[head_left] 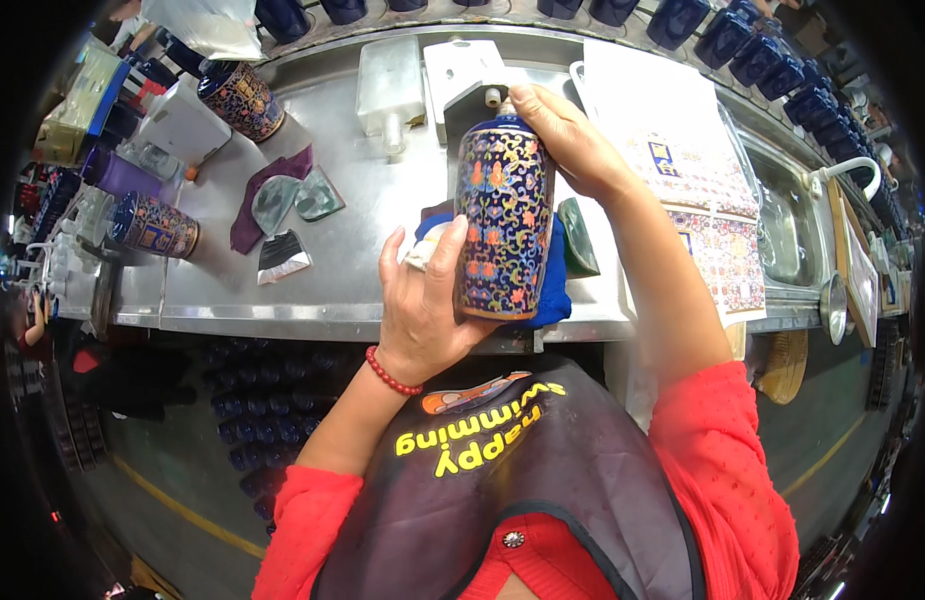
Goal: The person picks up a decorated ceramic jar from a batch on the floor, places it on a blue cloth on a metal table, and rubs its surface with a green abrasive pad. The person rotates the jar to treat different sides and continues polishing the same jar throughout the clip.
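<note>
A dark blue bottle (505, 225) with a colourful floral scroll pattern is held tilted above the steel bench in front of me. My right hand (573, 140) is closed round its neck at the top. Against the lower left side and base of the bottle, my left hand (428, 300) supports it. A small white wad (423, 248), perhaps cloth, shows by the fingers of that hand. Partly hidden behind the bottle, a bright blue cloth (555, 290) lies at the bench's front edge, with a green-grey piece (580, 238) beside it.
Patterned printed sheets (723, 250) lie on the right, before a sink (783, 215). On the left are two similar bottles (241, 100), a purple cloth (251, 205) and several cut pieces (318, 195). A clear rectangular container (391, 85) stands behind. Dark blue bottles (678, 20) line the far side.
</note>
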